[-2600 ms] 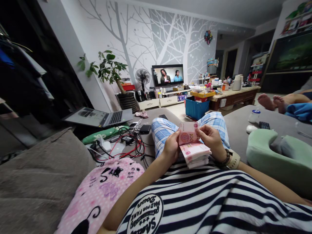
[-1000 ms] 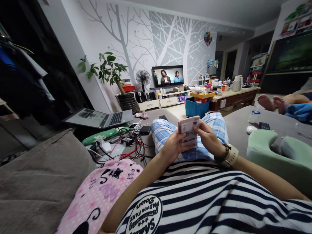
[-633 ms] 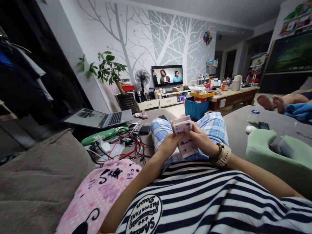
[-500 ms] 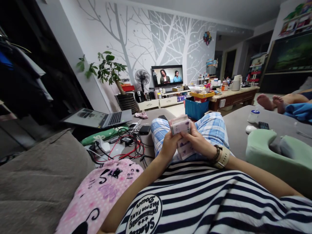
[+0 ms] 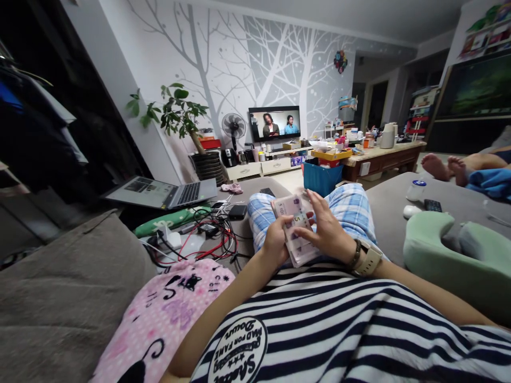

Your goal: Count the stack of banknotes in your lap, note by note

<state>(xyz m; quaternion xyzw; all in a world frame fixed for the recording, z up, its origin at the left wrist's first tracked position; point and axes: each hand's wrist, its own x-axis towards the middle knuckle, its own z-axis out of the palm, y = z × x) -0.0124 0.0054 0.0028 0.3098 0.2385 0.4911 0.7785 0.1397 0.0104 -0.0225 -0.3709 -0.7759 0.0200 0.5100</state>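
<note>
Stack of banknotes: a stack of banknotes (image 5: 297, 244) is being held above the lap, over the plaid trousers (image 5: 353, 205) and in front of the striped shirt (image 5: 319, 303); its far end is leaning to the left, and a figure 5 is being shown on the top note.
Just changed: the stack was being gripped by both hands half a second ago; now the right fingers are being spread, and the right thumb is being kept apart from them.
What that means: the weight is probably being left mostly to the left side, so the notes are being freed for handling from the right; a looser hold may be making the edges easier to shift.
Left hand: the left hand (image 5: 277, 236) is being kept closed around the near left edge, its thumb being pressed on the top note.
Right hand: the right hand (image 5: 329, 231) is being held about half spread, with nothing being clasped; its thumb is being laid over the top note and its fingers are being raised by the far right corner, whether in contact not being clear.
Right wrist: a bracelet (image 5: 356, 252) and a pale watch (image 5: 370, 260) are being worn.
Left of the lap: tangled cables (image 5: 223, 234) and a laptop (image 5: 159, 192) are being supported by the couch.
Right of the lap: a green neck pillow (image 5: 429, 239) is being seen near a white mouse (image 5: 412, 211).
Far side: a picture is being shown on a television (image 5: 274, 124).
</note>
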